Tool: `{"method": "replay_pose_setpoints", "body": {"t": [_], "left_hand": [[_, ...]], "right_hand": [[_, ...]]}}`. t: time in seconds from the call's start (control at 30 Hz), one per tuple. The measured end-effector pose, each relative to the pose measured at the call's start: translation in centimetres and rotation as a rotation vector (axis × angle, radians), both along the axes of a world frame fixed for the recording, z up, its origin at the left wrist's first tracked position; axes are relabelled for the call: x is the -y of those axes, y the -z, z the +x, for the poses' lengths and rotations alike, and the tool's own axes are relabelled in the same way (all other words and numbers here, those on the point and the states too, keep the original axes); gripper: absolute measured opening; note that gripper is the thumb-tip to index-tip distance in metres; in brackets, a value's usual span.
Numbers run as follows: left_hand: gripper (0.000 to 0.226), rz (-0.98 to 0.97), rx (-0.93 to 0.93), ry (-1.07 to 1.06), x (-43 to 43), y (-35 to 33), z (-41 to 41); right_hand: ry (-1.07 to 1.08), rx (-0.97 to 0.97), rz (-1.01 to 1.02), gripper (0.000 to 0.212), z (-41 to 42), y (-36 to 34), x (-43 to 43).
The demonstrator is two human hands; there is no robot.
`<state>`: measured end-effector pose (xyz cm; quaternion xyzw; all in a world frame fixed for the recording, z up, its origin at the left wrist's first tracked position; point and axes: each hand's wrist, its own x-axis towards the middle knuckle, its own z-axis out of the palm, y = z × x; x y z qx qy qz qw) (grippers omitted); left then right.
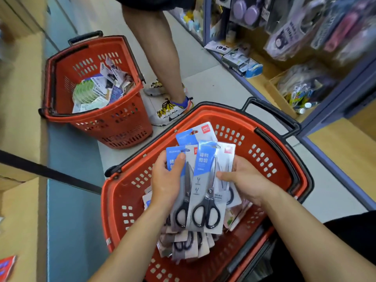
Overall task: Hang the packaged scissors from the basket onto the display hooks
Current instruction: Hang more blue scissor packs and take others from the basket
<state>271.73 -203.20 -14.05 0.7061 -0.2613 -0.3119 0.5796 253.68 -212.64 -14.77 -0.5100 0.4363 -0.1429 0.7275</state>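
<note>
Above the near red basket [270, 159] I hold a fanned stack of packaged scissors [205, 190], black-handled on blue-and-white cards. My left hand [166, 180] grips the stack's left side with the thumb over a card. My right hand [244, 180] grips the right side, thumb on the front pack. More scissor packs [187, 245] lie in the basket bottom under my hands. Packaged goods hang on display hooks [305, 27] at the upper right; the hooks themselves are blurred.
A second red basket [122, 127] full of mixed packs stands on the floor at left. Another person's legs and sneakers [171, 112] stand between the baskets. Shelves with boxed goods [242, 62] run along the right. Cardboard boxes [22, 98] line the left.
</note>
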Motion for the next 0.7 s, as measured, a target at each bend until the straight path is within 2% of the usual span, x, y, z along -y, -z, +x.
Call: {"method": "replay_pose_setpoints", "body": {"t": [0.17,0.33,0.53,0.7], "left_hand": [[0.009,0.057,-0.111,0.113,1.5,-0.1,-0.1],[0.015,0.063,-0.090,0.274,2.6,-0.7,0.3],[0.020,0.028,0.019,0.170,3.3,-1.3,0.9],[0.023,-0.037,-0.050,0.174,3.9,-2.3,1.1]], "right_hand": [[0.082,0.087,0.065,0.037,-1.2,-0.8,0.6],[0.148,0.127,0.028,0.035,-1.4,-0.5,0.3],[0.424,0.027,-0.149,0.025,-2.1,-1.0,1.3],[0.313,0.121,-0.120,0.019,-2.8,-2.7,1.5]]}}
